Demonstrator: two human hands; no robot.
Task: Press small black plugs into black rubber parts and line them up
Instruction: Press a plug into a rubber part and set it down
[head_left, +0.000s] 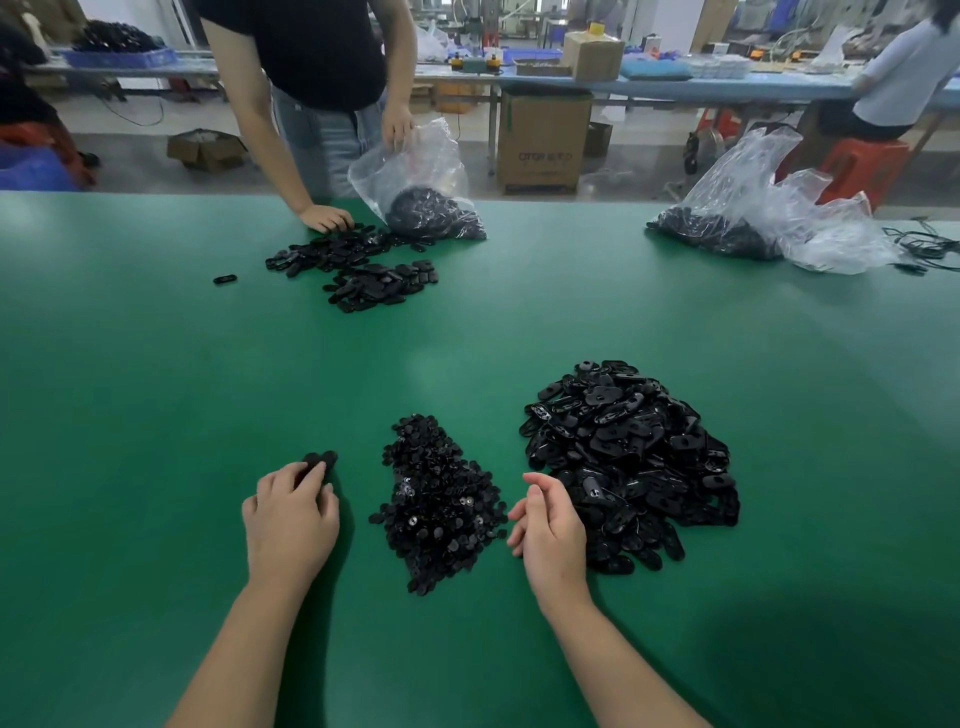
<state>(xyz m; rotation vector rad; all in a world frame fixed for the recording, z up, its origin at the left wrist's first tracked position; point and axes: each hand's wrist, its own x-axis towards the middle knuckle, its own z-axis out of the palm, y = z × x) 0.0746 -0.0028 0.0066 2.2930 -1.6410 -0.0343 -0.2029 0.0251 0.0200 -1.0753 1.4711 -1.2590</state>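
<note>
A heap of small black plugs (439, 501) lies on the green table (156, 395) in front of me. To its right is a bigger heap of oval black rubber parts (628, 457). My left hand (288, 514) rests palm down left of the plugs, its fingertips on a black rubber part (321, 460) that lies on the table. My right hand (550, 525) hovers between the two heaps, fingers loosely curled and apart, with nothing visible in it.
Across the table a person in a black shirt has one hand (327, 217) on another spread of rubber parts (358, 270) and holds a clear bag (415, 176) of them. A single part (224, 279) lies alone. More clear bags (769, 213) sit far right.
</note>
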